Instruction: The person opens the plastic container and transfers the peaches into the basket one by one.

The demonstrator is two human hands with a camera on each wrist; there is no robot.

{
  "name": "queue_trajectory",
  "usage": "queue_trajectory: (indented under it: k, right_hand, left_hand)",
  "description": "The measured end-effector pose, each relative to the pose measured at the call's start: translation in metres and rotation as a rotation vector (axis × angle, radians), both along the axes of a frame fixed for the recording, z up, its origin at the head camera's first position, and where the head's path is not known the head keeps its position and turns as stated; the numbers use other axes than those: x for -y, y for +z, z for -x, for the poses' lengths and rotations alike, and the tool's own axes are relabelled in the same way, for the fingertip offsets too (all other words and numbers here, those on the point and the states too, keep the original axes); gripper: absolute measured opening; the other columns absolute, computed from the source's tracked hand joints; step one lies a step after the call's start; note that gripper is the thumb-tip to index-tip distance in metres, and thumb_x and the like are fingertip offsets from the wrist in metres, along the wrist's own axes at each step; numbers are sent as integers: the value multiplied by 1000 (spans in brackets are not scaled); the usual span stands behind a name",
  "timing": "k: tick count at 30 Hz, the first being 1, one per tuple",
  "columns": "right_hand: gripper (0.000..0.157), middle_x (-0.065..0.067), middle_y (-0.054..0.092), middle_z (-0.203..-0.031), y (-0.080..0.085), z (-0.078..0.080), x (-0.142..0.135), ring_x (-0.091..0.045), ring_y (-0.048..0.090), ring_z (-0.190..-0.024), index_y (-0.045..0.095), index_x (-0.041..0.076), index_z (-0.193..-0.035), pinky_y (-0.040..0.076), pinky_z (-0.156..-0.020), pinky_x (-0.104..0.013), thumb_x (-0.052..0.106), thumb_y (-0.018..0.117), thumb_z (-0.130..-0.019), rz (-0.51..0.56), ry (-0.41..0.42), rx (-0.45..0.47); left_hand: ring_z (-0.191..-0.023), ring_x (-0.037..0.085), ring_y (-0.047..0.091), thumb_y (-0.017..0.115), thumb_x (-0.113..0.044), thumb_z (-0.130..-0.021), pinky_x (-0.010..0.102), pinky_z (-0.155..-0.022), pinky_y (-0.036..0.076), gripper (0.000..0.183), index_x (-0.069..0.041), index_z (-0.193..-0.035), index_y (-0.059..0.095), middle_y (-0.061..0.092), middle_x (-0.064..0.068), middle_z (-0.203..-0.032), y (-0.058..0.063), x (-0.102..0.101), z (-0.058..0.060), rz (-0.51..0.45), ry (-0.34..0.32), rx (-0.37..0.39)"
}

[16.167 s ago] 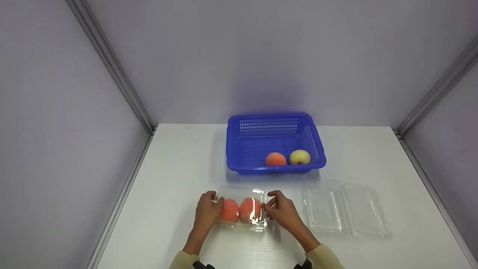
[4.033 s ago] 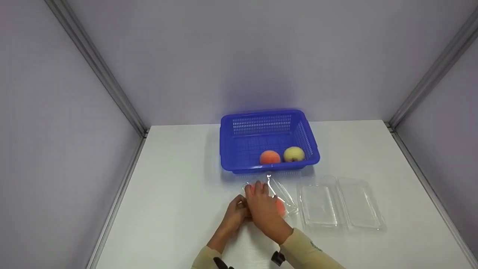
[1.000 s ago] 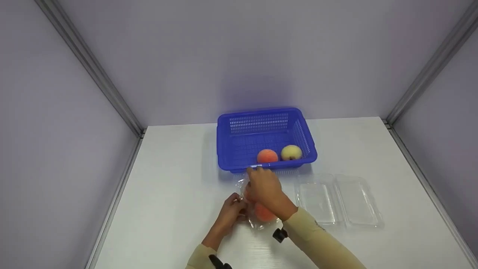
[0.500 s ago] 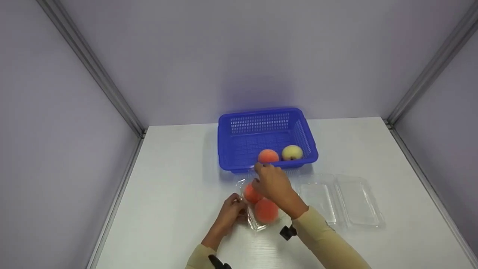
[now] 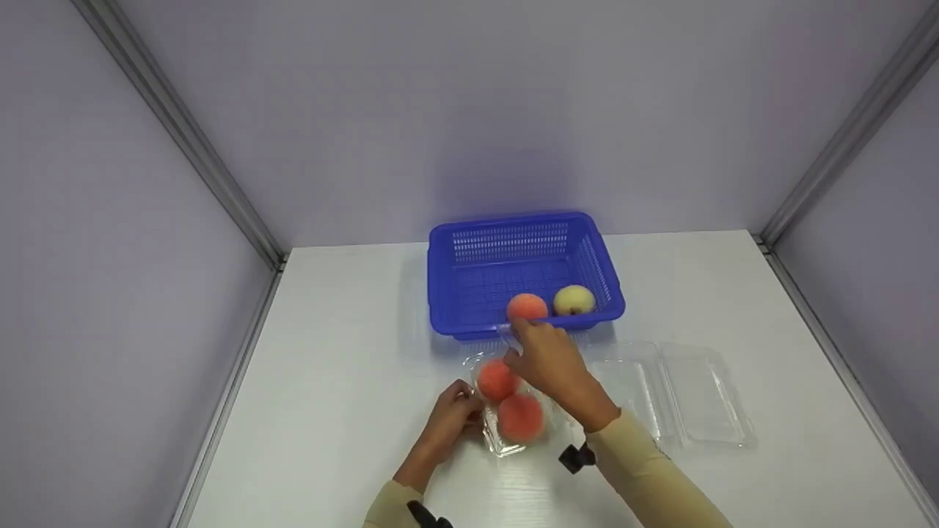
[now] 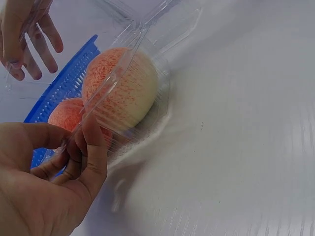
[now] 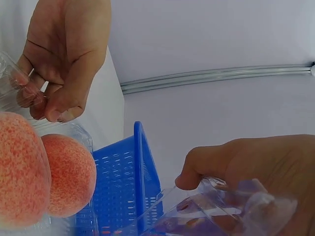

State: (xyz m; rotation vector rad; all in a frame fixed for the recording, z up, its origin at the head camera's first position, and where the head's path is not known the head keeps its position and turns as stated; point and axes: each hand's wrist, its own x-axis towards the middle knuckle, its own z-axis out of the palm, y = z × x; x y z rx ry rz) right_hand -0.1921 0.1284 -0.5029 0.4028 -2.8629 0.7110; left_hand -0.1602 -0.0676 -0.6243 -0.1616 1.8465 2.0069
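A clear plastic clamshell box (image 5: 503,446) stands on the table with two red-orange peaches (image 5: 521,418) in its base. My left hand (image 5: 449,419) pinches the near left rim of the base between thumb and fingers, as the left wrist view shows. The lid (image 7: 197,216) is raised, and my right hand (image 5: 552,359) grips its edge above the right side of the box. In the left wrist view a peach (image 6: 120,88) shows through the clear wall, red on one side and pale yellow on the other.
Behind the box sits a blue basket (image 5: 477,326) with an orange-red peach (image 5: 527,306) and a pale yellow fruit (image 5: 574,300) at its front. To the right lies a second clear clamshell box (image 5: 708,396), spread open. Grey-framed walls (image 5: 513,110) enclose the white table (image 5: 345,330).
My right hand has drawn the lid up and to the right, uncovering both peaches. Earlier the box was closed and lay squarer to me. My left hand has stayed at the rim during the last second.
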Motion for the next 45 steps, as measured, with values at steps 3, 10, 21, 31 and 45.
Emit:
queue_trajectory:
  k: [3, 10, 21, 31, 45]
  right_hand:
    - [21, -3, 49, -65, 0, 0, -4, -26, 48, -55, 58, 9, -98, 39, -50, -42, 11, 74, -84, 14, 7, -14]
    - [20, -2, 51, -67, 2, -3, -12, -22, 48, -57, 63, 6, -100, 42, -51, -42, 11, 74, -84, 28, -8, -11]
    - [18, -3, 54, -71, 5, -4, -31, -22, 48, -61, 62, 5, -97, 43, -54, -40, 10, 75, -85, 82, -55, 31]
    - [15, -13, 71, -83, 4, -4, -56, -24, 63, -70, 67, 2, -98, 56, -65, -47, 11, 73, -87, 103, -88, 26]
    - [31, -9, 74, -85, 2, -6, -83, -14, 64, -60, 69, -3, -120, 49, -52, -29, 13, 66, -93, 179, -147, 213]
  left_hand:
    - [-74, 14, 59, 60, -8, -93, 26, -62, 53, 13, -12, -91, 48, 58, 2, -80, 1, 0, 0, 7, 0, -7]
    - [-74, 15, 58, 59, -8, -93, 27, -62, 53, 11, -10, -92, 49, 57, 3, -82, 0, 1, 1, 26, -4, -17]
    - [-73, 15, 57, 60, -9, -94, 28, -61, 52, 11, -11, -91, 49, 57, 2, -82, 1, 1, 1, 24, -14, -25]
    - [-72, 15, 56, 61, -12, -95, 27, -60, 52, 15, -12, -93, 47, 55, 3, -84, 3, 2, 0, 57, -18, 3]
    - [-71, 15, 55, 64, -12, -93, 26, -58, 52, 13, -9, -94, 51, 55, 1, -82, 1, 7, 1, 78, -3, 0]
